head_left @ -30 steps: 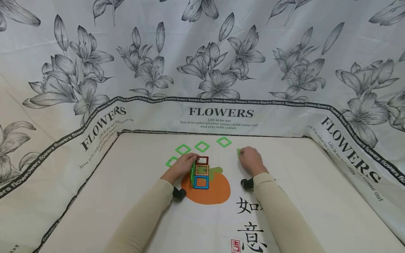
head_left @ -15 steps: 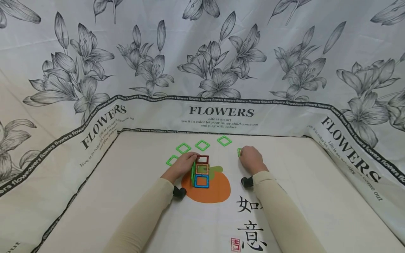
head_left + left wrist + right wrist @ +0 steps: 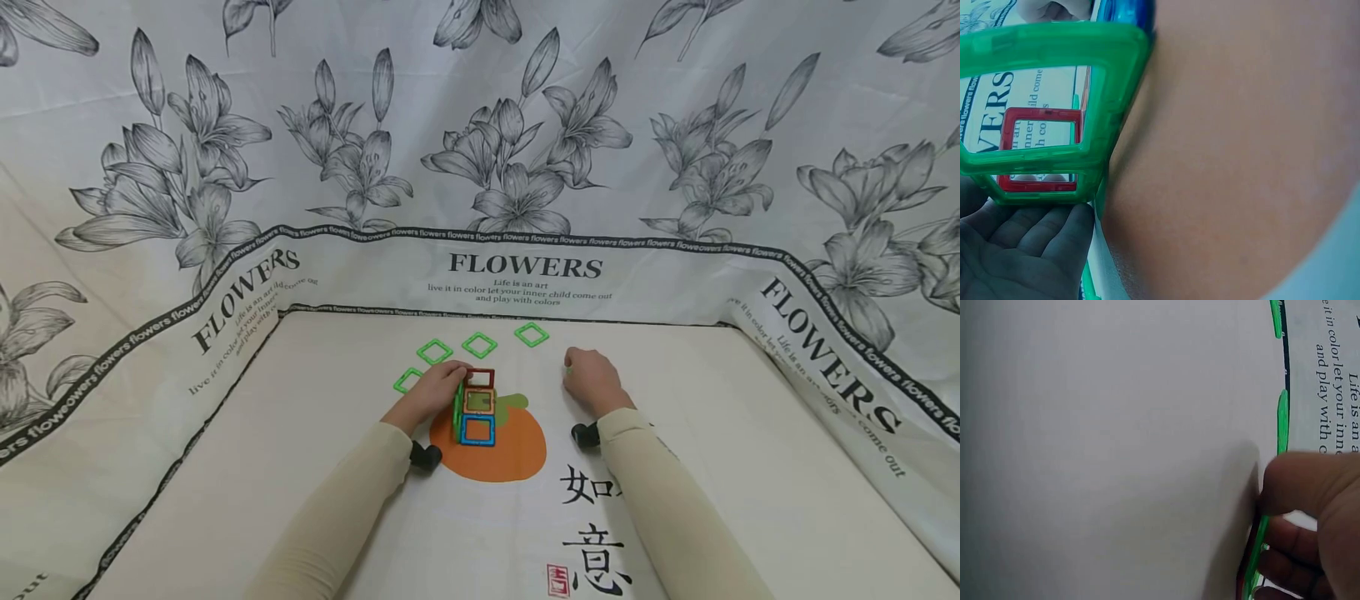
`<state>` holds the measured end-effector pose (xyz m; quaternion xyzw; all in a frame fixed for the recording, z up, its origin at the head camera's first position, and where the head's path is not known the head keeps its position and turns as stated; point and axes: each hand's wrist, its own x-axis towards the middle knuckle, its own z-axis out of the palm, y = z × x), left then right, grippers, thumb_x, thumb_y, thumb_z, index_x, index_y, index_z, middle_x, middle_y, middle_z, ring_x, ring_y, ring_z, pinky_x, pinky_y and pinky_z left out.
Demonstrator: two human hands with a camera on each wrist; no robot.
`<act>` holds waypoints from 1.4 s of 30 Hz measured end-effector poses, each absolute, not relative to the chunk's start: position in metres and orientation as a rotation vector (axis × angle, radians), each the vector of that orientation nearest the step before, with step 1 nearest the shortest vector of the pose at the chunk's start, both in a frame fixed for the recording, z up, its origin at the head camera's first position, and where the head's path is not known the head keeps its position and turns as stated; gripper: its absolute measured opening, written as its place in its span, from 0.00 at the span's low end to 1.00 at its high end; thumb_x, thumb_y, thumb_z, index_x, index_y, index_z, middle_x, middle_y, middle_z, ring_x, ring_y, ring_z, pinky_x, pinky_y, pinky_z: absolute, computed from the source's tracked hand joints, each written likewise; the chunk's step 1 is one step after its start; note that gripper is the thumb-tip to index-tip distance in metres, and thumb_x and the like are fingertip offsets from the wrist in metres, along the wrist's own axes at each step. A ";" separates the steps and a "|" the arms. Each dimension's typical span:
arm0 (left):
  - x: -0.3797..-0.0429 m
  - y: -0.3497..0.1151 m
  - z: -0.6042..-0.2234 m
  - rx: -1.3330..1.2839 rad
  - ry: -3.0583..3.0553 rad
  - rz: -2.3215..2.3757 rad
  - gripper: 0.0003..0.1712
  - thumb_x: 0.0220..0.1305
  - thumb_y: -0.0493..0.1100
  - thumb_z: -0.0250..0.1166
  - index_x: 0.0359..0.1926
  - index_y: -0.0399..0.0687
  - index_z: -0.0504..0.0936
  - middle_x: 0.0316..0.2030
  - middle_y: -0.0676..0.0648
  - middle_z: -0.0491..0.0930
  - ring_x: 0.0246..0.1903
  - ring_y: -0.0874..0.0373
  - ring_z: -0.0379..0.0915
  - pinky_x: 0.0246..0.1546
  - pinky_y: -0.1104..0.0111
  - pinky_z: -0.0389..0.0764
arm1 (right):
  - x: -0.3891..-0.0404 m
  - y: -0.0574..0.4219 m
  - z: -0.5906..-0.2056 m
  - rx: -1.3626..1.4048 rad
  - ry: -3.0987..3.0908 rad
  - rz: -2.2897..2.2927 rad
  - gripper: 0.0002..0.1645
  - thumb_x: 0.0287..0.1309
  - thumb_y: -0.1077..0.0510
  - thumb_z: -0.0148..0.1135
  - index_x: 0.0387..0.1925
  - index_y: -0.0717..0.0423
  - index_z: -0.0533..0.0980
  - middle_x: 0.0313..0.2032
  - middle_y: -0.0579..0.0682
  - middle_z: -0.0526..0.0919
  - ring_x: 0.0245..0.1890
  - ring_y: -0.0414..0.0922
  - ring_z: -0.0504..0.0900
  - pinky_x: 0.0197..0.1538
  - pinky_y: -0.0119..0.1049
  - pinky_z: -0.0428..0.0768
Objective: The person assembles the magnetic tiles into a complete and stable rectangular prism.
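Observation:
In the head view, my left hand [image 3: 433,392] grips the far left side of a small structure of magnetic tiles. Its blue tile [image 3: 477,430], orange tile [image 3: 478,401] and red tile [image 3: 481,378] stand in a row, green tiles along the left. In the left wrist view, fingers lie against the lower edge of a green tile [image 3: 1041,164]. Off to the right, my right hand [image 3: 595,379] pinches a green magnetic tile between thumb and fingers. The right wrist view shows that green tile [image 3: 1259,550] edge-on with a dark red edge beside it; the hand hides it in the head view.
Several loose green square tiles lie near the back edge, among them a middle green tile [image 3: 479,345] and a right-hand green tile [image 3: 532,335]. The white cloth [image 3: 337,517] bears an orange print [image 3: 517,458] under the structure. A flower-printed curtain [image 3: 525,275] rises behind.
My right hand's fingers have turned slightly, and the green tile that showed at their left is now hidden behind them in the head view. The left hand and the structure stay put.

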<state>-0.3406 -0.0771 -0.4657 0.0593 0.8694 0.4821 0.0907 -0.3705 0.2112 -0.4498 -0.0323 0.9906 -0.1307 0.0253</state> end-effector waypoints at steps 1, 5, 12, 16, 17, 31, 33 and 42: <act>-0.340 -0.077 -0.466 0.173 2.582 1.434 0.24 0.77 0.53 0.43 0.61 0.50 0.76 0.58 0.46 0.77 0.60 0.50 0.70 0.65 0.52 0.69 | -0.370 0.211 -0.450 -0.102 3.056 -0.409 0.19 0.55 0.61 0.59 0.50 0.60 0.76 0.42 0.57 0.83 0.38 0.51 0.78 0.48 0.50 0.79; -0.340 -0.077 -0.465 0.159 2.578 1.437 0.23 0.76 0.53 0.43 0.61 0.50 0.76 0.58 0.46 0.77 0.60 0.50 0.70 0.65 0.52 0.69 | -0.368 0.210 -0.450 -0.130 3.051 -0.439 0.23 0.52 0.59 0.60 0.53 0.58 0.76 0.41 0.55 0.84 0.37 0.50 0.76 0.50 0.51 0.78; -0.343 -0.077 -0.465 0.158 2.582 1.434 0.23 0.76 0.54 0.43 0.59 0.50 0.77 0.57 0.46 0.77 0.59 0.51 0.70 0.65 0.52 0.68 | -0.365 0.205 -0.448 -0.317 3.076 -0.429 0.24 0.51 0.58 0.57 0.53 0.55 0.79 0.47 0.54 0.84 0.40 0.50 0.78 0.53 0.53 0.78; -0.343 -0.078 -0.466 0.167 2.575 1.432 0.23 0.76 0.54 0.43 0.59 0.50 0.77 0.58 0.46 0.77 0.59 0.51 0.70 0.65 0.52 0.69 | -0.364 0.202 -0.444 -0.355 3.055 -0.408 0.21 0.52 0.57 0.56 0.49 0.54 0.81 0.44 0.53 0.84 0.38 0.48 0.77 0.49 0.49 0.79; -0.343 -0.078 -0.466 0.170 2.575 1.431 0.23 0.76 0.54 0.43 0.59 0.51 0.77 0.58 0.47 0.76 0.59 0.51 0.70 0.65 0.52 0.69 | -0.364 0.201 -0.442 -0.350 3.048 -0.416 0.20 0.52 0.57 0.57 0.48 0.54 0.82 0.42 0.53 0.84 0.37 0.48 0.77 0.48 0.48 0.79; -0.345 -0.080 -0.468 0.176 2.564 1.429 0.23 0.76 0.54 0.43 0.59 0.52 0.77 0.58 0.47 0.76 0.62 0.50 0.69 0.66 0.51 0.67 | -0.358 0.198 -0.430 -0.416 3.015 -0.627 0.17 0.56 0.61 0.57 0.46 0.57 0.83 0.45 0.55 0.82 0.41 0.50 0.78 0.47 0.44 0.79; -0.345 -0.079 -0.468 0.175 2.565 1.427 0.23 0.76 0.54 0.43 0.59 0.52 0.77 0.58 0.47 0.77 0.61 0.50 0.69 0.66 0.51 0.67 | -0.356 0.199 -0.430 -0.430 3.023 -0.629 0.17 0.57 0.62 0.56 0.47 0.57 0.83 0.46 0.55 0.82 0.43 0.50 0.79 0.48 0.45 0.79; -0.345 -0.079 -0.470 0.162 2.552 1.444 0.23 0.76 0.54 0.44 0.60 0.51 0.77 0.57 0.47 0.77 0.60 0.51 0.70 0.65 0.51 0.68 | -0.349 0.206 -0.431 -0.357 3.001 -0.703 0.17 0.61 0.60 0.56 0.50 0.56 0.82 0.49 0.55 0.82 0.46 0.51 0.79 0.49 0.45 0.80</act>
